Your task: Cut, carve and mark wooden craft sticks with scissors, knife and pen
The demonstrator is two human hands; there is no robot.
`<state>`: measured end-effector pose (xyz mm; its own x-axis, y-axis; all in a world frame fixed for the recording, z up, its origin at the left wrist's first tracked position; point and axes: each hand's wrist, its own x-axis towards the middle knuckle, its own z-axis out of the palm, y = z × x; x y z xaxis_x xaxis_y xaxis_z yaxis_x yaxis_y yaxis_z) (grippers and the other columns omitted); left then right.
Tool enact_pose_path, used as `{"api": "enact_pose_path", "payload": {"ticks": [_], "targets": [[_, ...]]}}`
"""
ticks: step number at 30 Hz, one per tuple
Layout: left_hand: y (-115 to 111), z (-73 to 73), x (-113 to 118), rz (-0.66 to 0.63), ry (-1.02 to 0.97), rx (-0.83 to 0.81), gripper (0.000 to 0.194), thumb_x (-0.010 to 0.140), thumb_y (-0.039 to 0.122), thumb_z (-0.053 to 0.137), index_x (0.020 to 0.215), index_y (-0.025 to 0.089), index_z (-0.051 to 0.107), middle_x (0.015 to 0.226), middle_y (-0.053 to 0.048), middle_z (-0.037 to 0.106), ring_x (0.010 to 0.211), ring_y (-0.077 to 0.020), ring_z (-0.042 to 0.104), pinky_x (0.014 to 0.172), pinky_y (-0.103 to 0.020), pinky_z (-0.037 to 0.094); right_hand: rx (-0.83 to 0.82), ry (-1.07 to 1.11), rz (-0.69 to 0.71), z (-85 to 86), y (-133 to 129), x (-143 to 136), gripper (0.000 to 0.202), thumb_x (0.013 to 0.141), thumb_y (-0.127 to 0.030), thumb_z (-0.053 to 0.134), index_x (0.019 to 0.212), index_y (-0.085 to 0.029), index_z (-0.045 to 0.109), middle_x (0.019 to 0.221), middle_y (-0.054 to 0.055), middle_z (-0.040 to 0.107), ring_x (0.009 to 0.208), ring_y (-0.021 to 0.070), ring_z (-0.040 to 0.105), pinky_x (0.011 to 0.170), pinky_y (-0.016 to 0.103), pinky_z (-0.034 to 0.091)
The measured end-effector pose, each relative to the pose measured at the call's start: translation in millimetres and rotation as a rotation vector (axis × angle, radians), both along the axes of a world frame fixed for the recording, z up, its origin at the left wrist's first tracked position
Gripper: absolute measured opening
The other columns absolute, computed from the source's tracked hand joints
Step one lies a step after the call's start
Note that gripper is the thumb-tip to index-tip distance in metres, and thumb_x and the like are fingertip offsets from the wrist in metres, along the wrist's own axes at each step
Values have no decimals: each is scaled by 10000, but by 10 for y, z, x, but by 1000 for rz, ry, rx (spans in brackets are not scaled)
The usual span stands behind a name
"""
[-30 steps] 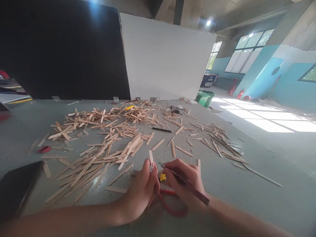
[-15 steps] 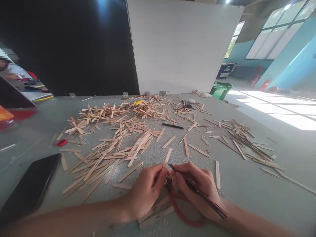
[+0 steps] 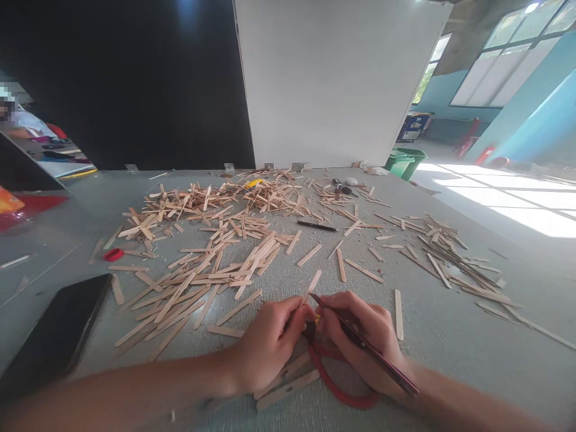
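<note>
The craft stick, flat pale wood with a rounded tip, slants with its long axis running up, away from the person and slightly right. Its lower end sits between the left hand's thumb and forefinger, pinched together on it; the rounded end stands free beyond them. The right hand's fingers are wrapped pen-fashion round a slim, dark reddish craft knife, its point at the stick's right edge. Beneath lie red-handled scissors and slotted sticks. Farther out, loose wooden sticks litter the finely ridged grey tabletop, near a glossy black phone.
</note>
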<state>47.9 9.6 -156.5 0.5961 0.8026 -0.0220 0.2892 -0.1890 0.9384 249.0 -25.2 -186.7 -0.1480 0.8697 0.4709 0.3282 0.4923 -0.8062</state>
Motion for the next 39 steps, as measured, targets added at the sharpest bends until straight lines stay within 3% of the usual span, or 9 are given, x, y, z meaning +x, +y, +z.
{"api": "enact_pose_path", "payload": {"ticks": [6, 11, 19, 29, 39], "targets": [[-6, -11, -1, 23, 34, 35, 427, 1126, 462, 358, 806, 221, 507, 686, 35, 488, 637, -156, 433, 627, -292, 334, 143, -73, -21, 19, 8, -35, 141, 1053, -114, 555, 1076, -228, 634, 835, -3, 667, 642, 102, 560, 597, 210, 469], [-36, -8, -15, 19, 12, 50, 438, 1138, 500, 336, 808, 238, 455, 647, 70, 363, 591, -146, 316, 584, -290, 285, 159, -73, 56, 84, 1, -59, 191, 1056, -74, 506, 1109, -227, 606, 864, -1, 618, 637, 103, 496, 587, 218, 442], [-51, -79, -29, 38, 5, 83, 452, 1144, 515, 337, 795, 242, 427, 662, 62, 363, 605, -149, 321, 592, -293, 283, 171, -82, 93, 111, -8, -78, 182, 1047, -64, 490, 1030, -219, 585, 817, -9, 542, 638, 121, 457, 595, 242, 429], [-57, -83, -11, 77, 23, 96, 476, 1134, 542, 337, 766, 246, 392, 652, 63, 366, 605, -149, 322, 589, -296, 276, 122, -70, 111, 139, 23, -84, 170, 1057, -120, 479, 953, -221, 569, 809, -7, 553, 648, 119, 477, 612, 233, 443], [-41, -99, 19, 111, 27, 83, 471, 1123, 545, 352, 779, 240, 453, 649, 59, 389, 598, -152, 340, 569, -286, 281, -134, 119, 53, 118, 33, -129, 237, 1078, -290, 540, 875, -208, 630, 611, -7, 666, 504, 124, 577, 537, 237, 477]]}}
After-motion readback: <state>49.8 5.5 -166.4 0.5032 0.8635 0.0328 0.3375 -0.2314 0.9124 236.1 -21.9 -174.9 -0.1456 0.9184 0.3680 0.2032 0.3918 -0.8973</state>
